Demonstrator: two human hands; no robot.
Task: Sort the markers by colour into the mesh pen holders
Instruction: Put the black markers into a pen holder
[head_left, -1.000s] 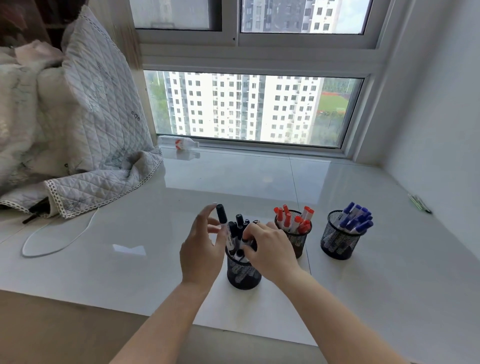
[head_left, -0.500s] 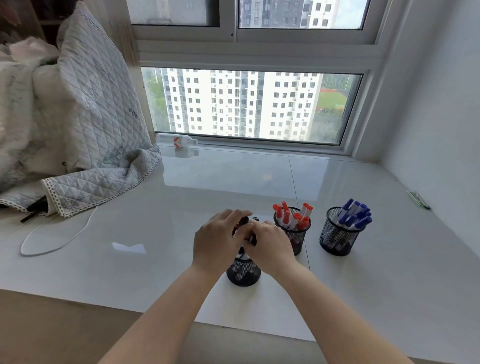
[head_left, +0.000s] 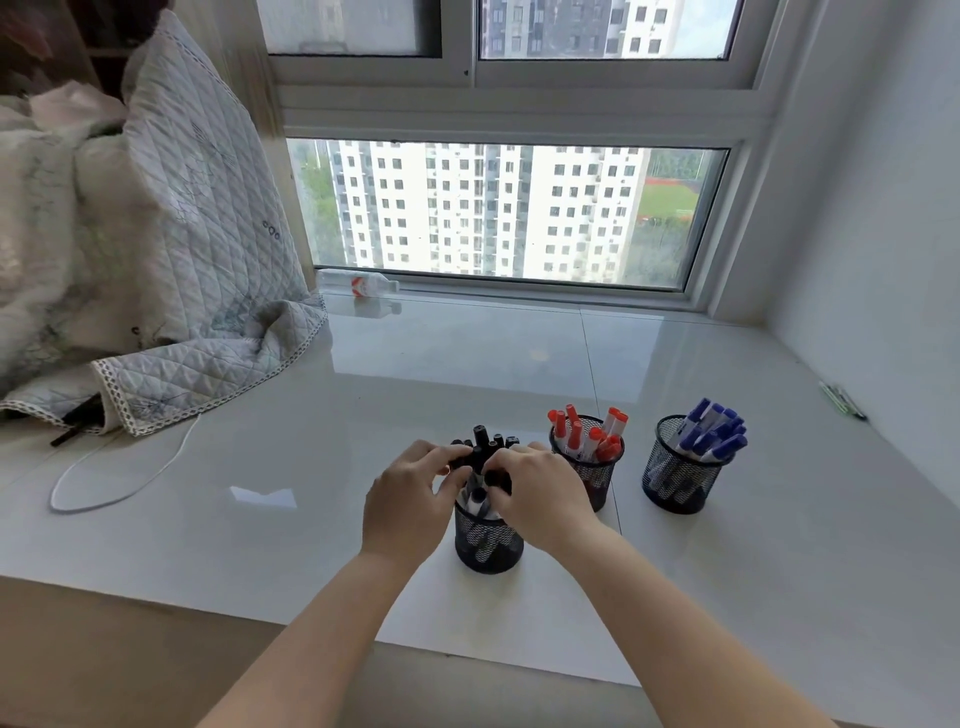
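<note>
Three black mesh pen holders stand on the white sill. The nearest holder carries several black-capped markers. My left hand and my right hand sit on either side of its top, fingers curled round the black markers' upper ends. The middle holder is filled with several red-capped markers. The right holder is filled with several blue-capped markers. My hands hide the near holder's rim.
A quilted blanket is piled at the left, a white cable looping out from under it. A plastic bottle lies by the window. Green pens lie by the right wall. The sill's front edge runs just below the near holder.
My left hand, which held one black marker raised above the holder, brought it down among the others. Both hands then closed in on the bunch of black markers.
</note>
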